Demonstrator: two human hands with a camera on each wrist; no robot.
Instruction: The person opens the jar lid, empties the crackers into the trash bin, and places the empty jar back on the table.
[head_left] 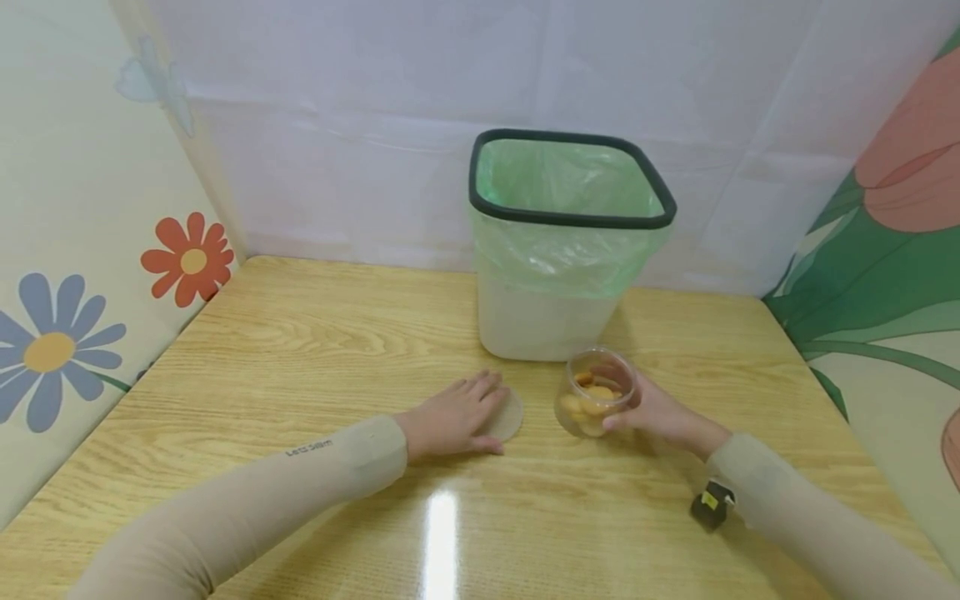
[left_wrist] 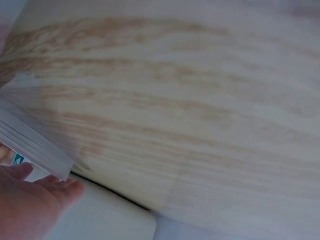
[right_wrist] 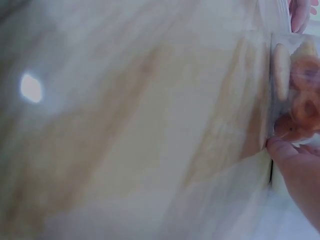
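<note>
My right hand (head_left: pixel 654 410) grips the side of a clear round jar (head_left: pixel 600 354) that stands on the table. Several round golden biscuits (head_left: pixel 596 402) lie inside it. In the right wrist view, the biscuits (right_wrist: pixel 306 75) show through the jar's wall, with my thumb low against it. To the left, my left hand (head_left: pixel 453 417) rests over a pale round disc like a lid (head_left: pixel 512 414), fingers stretched across it and thumb by its near edge. The left wrist view has a whitish ribbed edge (left_wrist: pixel 37 145) beside that hand's fingertips.
Behind the jar stands a white bin (head_left: pixel 547 321) with a dark rim and a green liner bag (head_left: pixel 562 254). Wood-grain table (head_left: pixel 322 333) reaches back to a white cloth (head_left: pixel 337 125). Flowered panels (head_left: pixel 82 208) flank both sides.
</note>
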